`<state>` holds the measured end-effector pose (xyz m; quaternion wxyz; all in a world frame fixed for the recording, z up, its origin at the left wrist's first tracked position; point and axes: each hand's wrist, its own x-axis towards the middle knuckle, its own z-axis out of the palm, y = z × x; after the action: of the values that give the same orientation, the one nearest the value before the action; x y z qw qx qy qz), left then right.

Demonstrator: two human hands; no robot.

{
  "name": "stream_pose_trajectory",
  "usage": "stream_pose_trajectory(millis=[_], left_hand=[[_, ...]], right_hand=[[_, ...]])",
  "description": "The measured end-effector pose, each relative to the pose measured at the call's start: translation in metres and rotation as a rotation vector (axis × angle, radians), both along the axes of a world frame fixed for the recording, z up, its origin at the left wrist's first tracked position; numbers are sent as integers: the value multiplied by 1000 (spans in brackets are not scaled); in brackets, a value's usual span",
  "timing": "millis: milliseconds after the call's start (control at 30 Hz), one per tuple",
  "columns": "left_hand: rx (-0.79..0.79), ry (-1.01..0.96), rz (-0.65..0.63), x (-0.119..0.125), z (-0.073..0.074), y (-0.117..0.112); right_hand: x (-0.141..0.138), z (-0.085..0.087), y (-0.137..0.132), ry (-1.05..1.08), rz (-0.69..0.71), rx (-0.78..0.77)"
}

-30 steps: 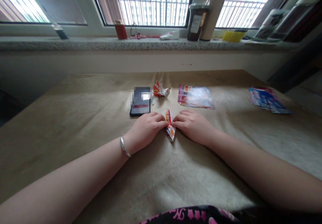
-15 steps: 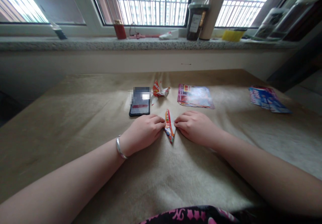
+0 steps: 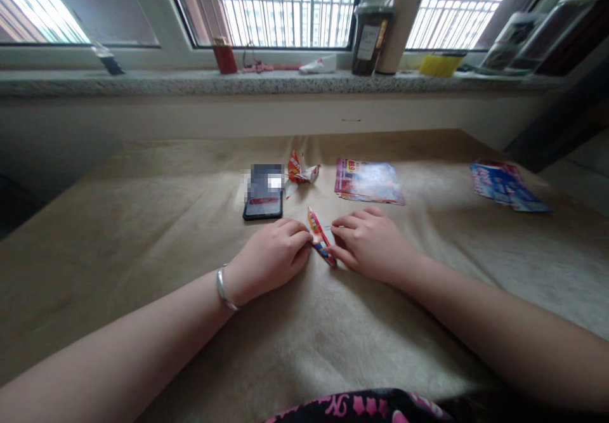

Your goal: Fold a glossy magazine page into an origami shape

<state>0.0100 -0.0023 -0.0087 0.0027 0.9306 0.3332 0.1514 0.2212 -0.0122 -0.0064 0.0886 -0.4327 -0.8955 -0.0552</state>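
Note:
A narrow folded piece of colourful printed paper point(image 3: 318, 233), pointed at both ends, lies on the table between my hands. My left hand point(image 3: 278, 252), with a silver bangle at the wrist, has its fingers closed together at the paper's left edge. From the other side my right hand point(image 3: 368, 242) holds the paper, thumb at its lower end and fingers along the right edge. Just beyond them sits a folded paper crane point(image 3: 302, 170) in red, orange and white. Close to it lies a black phone point(image 3: 264, 195), its screen partly blurred.
A stack of printed leaflets point(image 3: 368, 182) lies behind my right hand. More blue and red leaflets point(image 3: 509, 187) are fanned out at the far right of the cloth-covered table point(image 3: 143, 220). Along the windowsill point(image 3: 285, 82) stand a red container point(image 3: 224, 56) and a dark jar point(image 3: 371, 39).
The folded paper has turned, its far tip swinging left and its near tip right. My right thumb has come down toward the near end, and both hands have shifted slightly.

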Motion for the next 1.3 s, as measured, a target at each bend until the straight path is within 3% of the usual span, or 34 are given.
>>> stream_pose_trajectory(millis=[233, 433, 667, 833, 1300], left_hand=[[10, -5, -161, 1, -2, -2], [21, -22, -133, 0, -4, -4], [25, -13, -151, -2, -8, 0], [86, -37, -138, 0, -7, -1], [112, 100, -108, 3, -3, -4]], right_hand=[[8, -17, 17, 87, 9, 27], [10, -23, 23, 230, 40, 3], [7, -16, 21, 238, 289, -21], [8, -15, 21, 195, 353, 38], [2, -9, 12, -4, 250, 114]])
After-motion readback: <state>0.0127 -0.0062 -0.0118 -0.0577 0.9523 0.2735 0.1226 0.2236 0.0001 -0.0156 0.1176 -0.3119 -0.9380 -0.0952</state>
